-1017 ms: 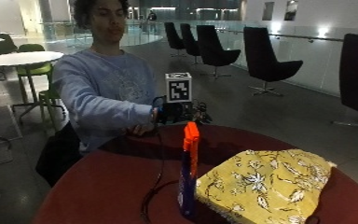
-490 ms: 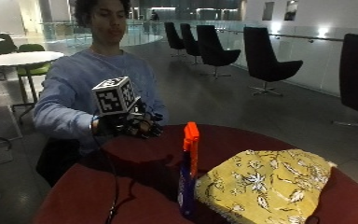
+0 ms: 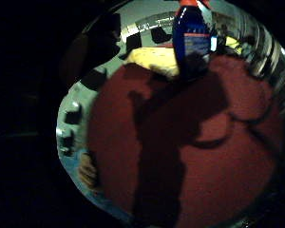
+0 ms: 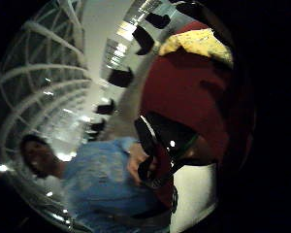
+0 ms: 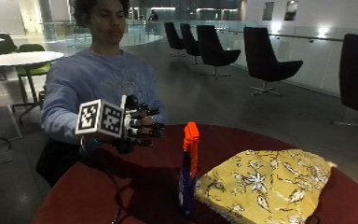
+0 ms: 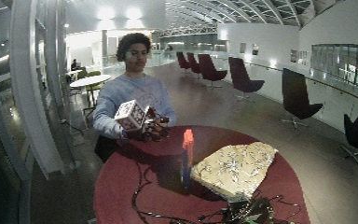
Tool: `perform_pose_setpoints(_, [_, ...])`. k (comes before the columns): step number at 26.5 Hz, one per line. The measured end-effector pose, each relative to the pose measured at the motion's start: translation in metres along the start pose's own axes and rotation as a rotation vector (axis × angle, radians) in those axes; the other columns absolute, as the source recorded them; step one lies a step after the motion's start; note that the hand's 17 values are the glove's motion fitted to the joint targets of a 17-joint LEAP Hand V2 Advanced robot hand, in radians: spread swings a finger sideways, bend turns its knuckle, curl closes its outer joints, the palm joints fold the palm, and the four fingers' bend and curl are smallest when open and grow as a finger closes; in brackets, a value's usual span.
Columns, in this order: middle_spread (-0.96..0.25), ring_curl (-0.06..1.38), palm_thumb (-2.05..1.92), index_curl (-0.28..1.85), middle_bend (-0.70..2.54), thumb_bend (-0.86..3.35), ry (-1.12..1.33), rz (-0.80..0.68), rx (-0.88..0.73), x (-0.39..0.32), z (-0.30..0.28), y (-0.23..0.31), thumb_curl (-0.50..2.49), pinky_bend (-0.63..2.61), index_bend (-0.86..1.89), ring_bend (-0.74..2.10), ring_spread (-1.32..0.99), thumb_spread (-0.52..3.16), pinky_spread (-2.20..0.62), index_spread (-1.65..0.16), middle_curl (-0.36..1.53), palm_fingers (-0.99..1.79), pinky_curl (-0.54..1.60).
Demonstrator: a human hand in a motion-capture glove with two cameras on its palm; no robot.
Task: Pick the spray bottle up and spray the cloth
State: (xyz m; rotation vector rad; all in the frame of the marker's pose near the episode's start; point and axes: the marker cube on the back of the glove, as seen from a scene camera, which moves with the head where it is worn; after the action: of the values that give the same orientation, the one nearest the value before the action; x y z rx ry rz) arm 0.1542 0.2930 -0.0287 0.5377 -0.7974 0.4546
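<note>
Red-brown round table [image 5: 135,186] w/ the task's things. Spray bottle [image 5: 188,177]: dark blue body, orange trigger head, standing upright near the middle of the table, its base just beside the near edge of the cloth [image 5: 266,184]; whether they touch cannot be told. Cloth: yellow, floral print, lying bunched in a flat heap on the side of the table away from the person. In the little-finger palm view the bottle [image 3: 191,35] stands beyond a stretch of bare tabletop, cloth [image 3: 152,61] beside it.

Right hand [image 5: 143,128]: gloved, raised above the table edge nearest the person, well apart from the bottle; fingers loosely curled, holding nothing.

Handling (est.): bottle is rigid plastic, tall and narrow, so prob. easy to tip if knocked at the head. Fill level not readable, so weight uncertain. Smooth body may slip; best hold is likely round the neck just under the orange head, index finger free for the trigger. Cloth is soft and limp and should stay put under spray.

Stage (est.): reach not yet done; the grasp comes next.
</note>
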Motion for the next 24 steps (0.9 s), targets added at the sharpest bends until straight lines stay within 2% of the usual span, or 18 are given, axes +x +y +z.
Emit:
perform_pose_setpoints(4, [-0.06, 0.29, 0.54, 0.19, 0.36, -0.02, -0.302, 0.109, 0.133, 0.017, -0.008, -0.009, 0.27, 0.31, 0.12, 0.45, 0.00, 1.09, 0.21, -0.44, 0.36, 0.49, 0.32])
perform_pose_setpoints(8, [-0.05, 0.30, 0.54, 0.20, 0.35, -0.02, -0.421, 0.198, 0.237, 0.033, -0.013, -0.012, 0.28, 0.31, 0.11, 0.45, 0.00, 1.08, 0.21, -0.43, 0.36, 0.50, 0.33])
perform_pose_setpoints(15, [-0.05, 0.30, 0.55, 0.21, 0.34, -0.02, -0.392, 0.266, 0.310, 0.046, -0.008, -0.030, 0.28, 0.29, 0.13, 0.44, 0.01, 1.06, 0.21, -0.42, 0.37, 0.55, 0.33])
perform_pose_setpoints(24, [-0.04, 0.30, 0.57, 0.22, 0.33, -0.02, -0.236, 0.436, 0.384, 0.093, -0.006, -0.093, 0.29, 0.27, 0.12, 0.42, 0.01, 1.04, 0.21, -0.41, 0.37, 0.57, 0.34])
